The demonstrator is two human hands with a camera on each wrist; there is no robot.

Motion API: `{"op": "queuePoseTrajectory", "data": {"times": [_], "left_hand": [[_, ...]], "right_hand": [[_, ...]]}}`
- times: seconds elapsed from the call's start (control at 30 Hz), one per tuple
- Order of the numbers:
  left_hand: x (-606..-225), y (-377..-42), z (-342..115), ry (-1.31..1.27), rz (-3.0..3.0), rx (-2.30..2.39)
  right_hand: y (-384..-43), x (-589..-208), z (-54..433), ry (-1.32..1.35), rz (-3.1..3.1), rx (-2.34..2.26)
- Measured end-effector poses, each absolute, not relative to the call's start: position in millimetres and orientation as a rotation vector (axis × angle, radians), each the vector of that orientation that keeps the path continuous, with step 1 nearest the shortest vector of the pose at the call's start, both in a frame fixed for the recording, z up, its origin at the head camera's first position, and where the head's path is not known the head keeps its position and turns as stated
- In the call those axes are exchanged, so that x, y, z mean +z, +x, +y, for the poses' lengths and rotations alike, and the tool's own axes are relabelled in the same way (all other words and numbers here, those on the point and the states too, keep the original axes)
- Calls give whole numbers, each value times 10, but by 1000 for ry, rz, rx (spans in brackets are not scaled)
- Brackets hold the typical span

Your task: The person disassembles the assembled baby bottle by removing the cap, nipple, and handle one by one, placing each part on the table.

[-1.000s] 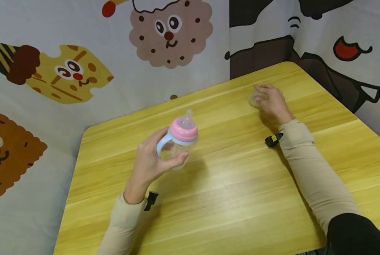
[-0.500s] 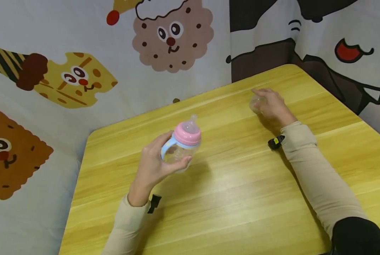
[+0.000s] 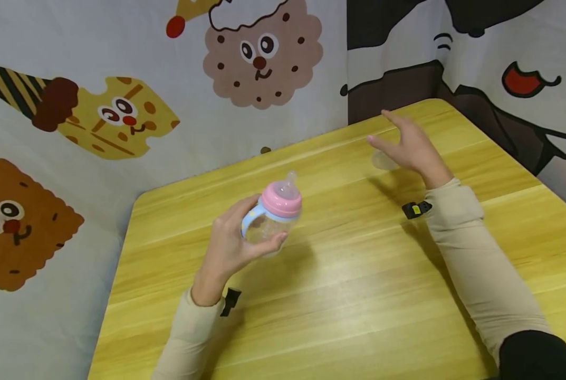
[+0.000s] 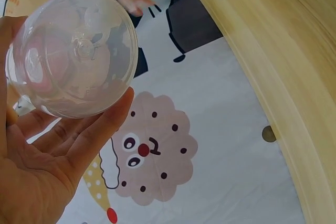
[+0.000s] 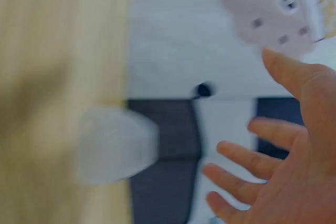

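Observation:
My left hand (image 3: 230,237) holds a baby bottle (image 3: 278,203) above the table, tilted, its nipple pointing up and away. It has a pink collar, a light blue handle and a clear body. In the left wrist view the clear round base of the bottle (image 4: 79,56) faces the camera, with fingers curled round its side. My right hand (image 3: 413,148) hovers over the far right of the table, fingers spread and nothing in them. Below it a translucent cap (image 3: 382,160) stands on the table, partly hidden by the hand; the right wrist view shows this cap (image 5: 115,145) blurred, apart from the fingers.
The wood-grain table (image 3: 349,295) runs back to a wall hanging (image 3: 301,121) printed with cartoon biscuits, cheese and a cow-like figure. Small black wrist cameras (image 3: 415,209) are strapped to both sleeves.
My right hand has let go of the translucent cap, lifted and spread its fingers, leaving the cap on the table. The left hand keeps its hold on the bottle. The head view has shifted slightly.

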State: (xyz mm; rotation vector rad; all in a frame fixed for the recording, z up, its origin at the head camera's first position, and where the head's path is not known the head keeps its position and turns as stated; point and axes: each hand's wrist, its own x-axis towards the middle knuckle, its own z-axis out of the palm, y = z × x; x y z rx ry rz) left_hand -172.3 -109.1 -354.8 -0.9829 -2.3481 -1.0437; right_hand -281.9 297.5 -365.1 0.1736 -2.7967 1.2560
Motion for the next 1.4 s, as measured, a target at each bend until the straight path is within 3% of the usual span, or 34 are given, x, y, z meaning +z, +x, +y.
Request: {"op": "queuePoseTrajectory", "data": {"times": [0.27, 0.53, 0.87, 1.4], "left_hand": [[-3540, -1721, -1082, -1003, -2352, -1038], [-3548, -1686, -1053, -1023, -2335, -1005], [-3474, -1518, -874, -1164, -2279, -924], [-3467, -1460, -842, -1167, -2271, -901]], "right_hand": [[-2284, -2967, 2569, 120, -2584, 1366], [-1734, -2598, 2168, 422, -2535, 1419], [-1532, -2709, 1751, 779, -2869, 1253], [-1498, -2782, 1662, 933, -2788, 1229]]}}
